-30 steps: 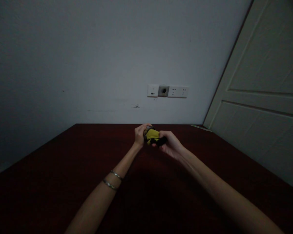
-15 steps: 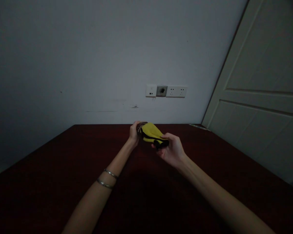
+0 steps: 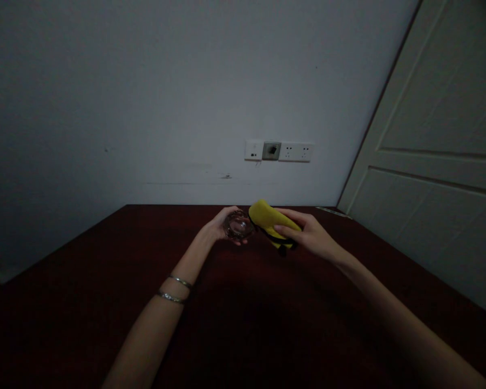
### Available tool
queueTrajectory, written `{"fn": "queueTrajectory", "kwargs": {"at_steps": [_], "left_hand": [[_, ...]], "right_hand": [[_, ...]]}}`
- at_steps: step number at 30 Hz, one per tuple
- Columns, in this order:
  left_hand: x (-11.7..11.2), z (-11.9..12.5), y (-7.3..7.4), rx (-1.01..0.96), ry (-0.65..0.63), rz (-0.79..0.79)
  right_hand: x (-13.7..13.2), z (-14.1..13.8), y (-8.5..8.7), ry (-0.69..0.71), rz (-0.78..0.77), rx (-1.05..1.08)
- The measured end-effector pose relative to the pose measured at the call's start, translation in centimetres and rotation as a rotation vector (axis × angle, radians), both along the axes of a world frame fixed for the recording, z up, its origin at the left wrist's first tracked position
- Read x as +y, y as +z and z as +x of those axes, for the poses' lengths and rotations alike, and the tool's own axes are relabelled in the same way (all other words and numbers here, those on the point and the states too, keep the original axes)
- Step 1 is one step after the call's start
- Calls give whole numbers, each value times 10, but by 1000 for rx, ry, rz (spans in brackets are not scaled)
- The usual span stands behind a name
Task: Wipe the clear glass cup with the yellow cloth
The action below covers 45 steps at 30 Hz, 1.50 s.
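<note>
My left hand (image 3: 222,226) is closed round a small clear glass (image 3: 237,226), held tipped with its mouth toward me above the dark red table (image 3: 105,281). Just to its right, my right hand (image 3: 312,237) grips a yellow cloth with a black edge (image 3: 269,221). The cloth's end touches or nearly touches the glass rim. Two thin bracelets (image 3: 174,289) sit on my left forearm.
A pale wall stands right behind the table's far edge, with a row of sockets (image 3: 278,151) on it. A white panelled door (image 3: 437,162) fills the right side. The room is dim.
The cloth was wrapped over the glass between both hands. My right hand has drawn the cloth off to the right, and the glass now shows bare in my left hand.
</note>
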<state>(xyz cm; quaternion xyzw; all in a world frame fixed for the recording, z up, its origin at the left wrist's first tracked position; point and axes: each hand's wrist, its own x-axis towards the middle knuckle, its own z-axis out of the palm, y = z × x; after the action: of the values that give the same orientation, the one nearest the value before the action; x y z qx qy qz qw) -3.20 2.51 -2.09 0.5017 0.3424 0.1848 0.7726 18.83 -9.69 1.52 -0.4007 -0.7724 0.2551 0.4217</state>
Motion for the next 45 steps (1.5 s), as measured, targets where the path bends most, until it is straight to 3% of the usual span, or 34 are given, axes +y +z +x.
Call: {"fn": "queueTrajectory", "kwargs": {"at_steps": [3, 6, 9, 12, 19, 22, 34, 39, 42, 45], "left_hand": [[-3, 3, -2, 44, -116, -1], [-4, 8, -7, 84, -181, -28], [-4, 12, -12, 111, -201, -73], [-4, 14, -13, 121, -162, -80], [-6, 16, -14, 167, -179, -58], [-7, 18, -15, 223, -156, -43], [-11, 16, -2, 347, -27, 156], [-15, 20, 3, 275, 157, 341], [-13, 21, 7, 180, 327, 529], [-10, 22, 11, 136, 398, 591]], "right_hand": [[2, 1, 3, -93, 420, -366], [4, -3, -1, -95, 781, -746], [8, -10, -6, 40, 1030, -966], [14, -15, -12, 216, 1126, -1095], [32, -24, -18, 375, 1114, -1206], [36, -27, -18, 382, 1133, -1243], [18, -40, -56, -43, 989, -1247], [13, -54, -49, -124, 836, -1238], [11, -63, -36, -115, 731, -1189], [10, -69, -20, -133, 584, -1074]]}}
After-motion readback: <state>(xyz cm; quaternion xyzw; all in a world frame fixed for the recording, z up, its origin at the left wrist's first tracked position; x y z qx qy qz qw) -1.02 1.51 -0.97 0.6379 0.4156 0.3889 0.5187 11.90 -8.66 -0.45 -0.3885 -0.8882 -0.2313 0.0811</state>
